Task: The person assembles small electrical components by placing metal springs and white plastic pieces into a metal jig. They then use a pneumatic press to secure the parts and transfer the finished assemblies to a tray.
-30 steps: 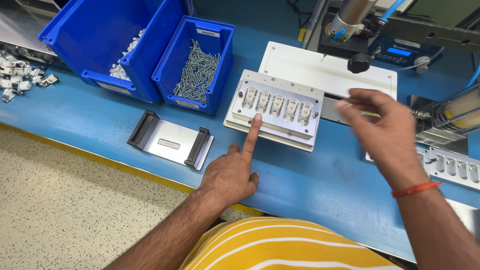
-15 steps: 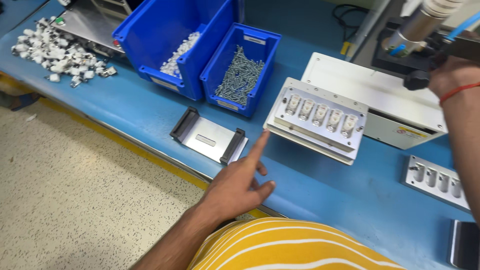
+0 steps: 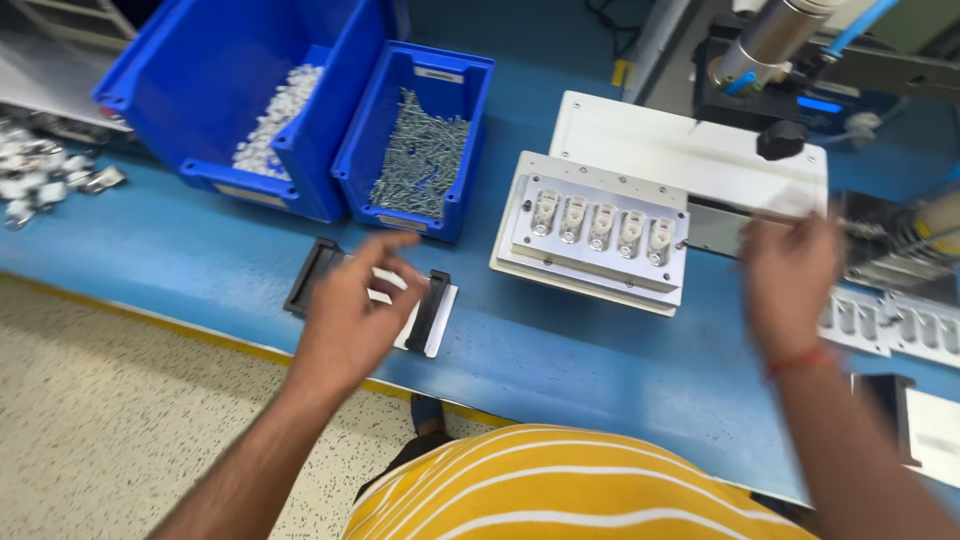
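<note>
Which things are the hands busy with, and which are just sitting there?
Busy with:
- left hand over the flat metal plate with black end rails
- blurred right hand beside the grey five-slot fixture block

Just sitting:
- blue bin of screws
- blue bin of white parts

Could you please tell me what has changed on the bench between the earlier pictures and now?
The left hand has left the white fixture block it was pointing at and swung left over the metal plate with black end grips; whether it grips it is unclear. The right hand has come back beside the fixture. Fixture, plate and blue bins stayed put.
</note>
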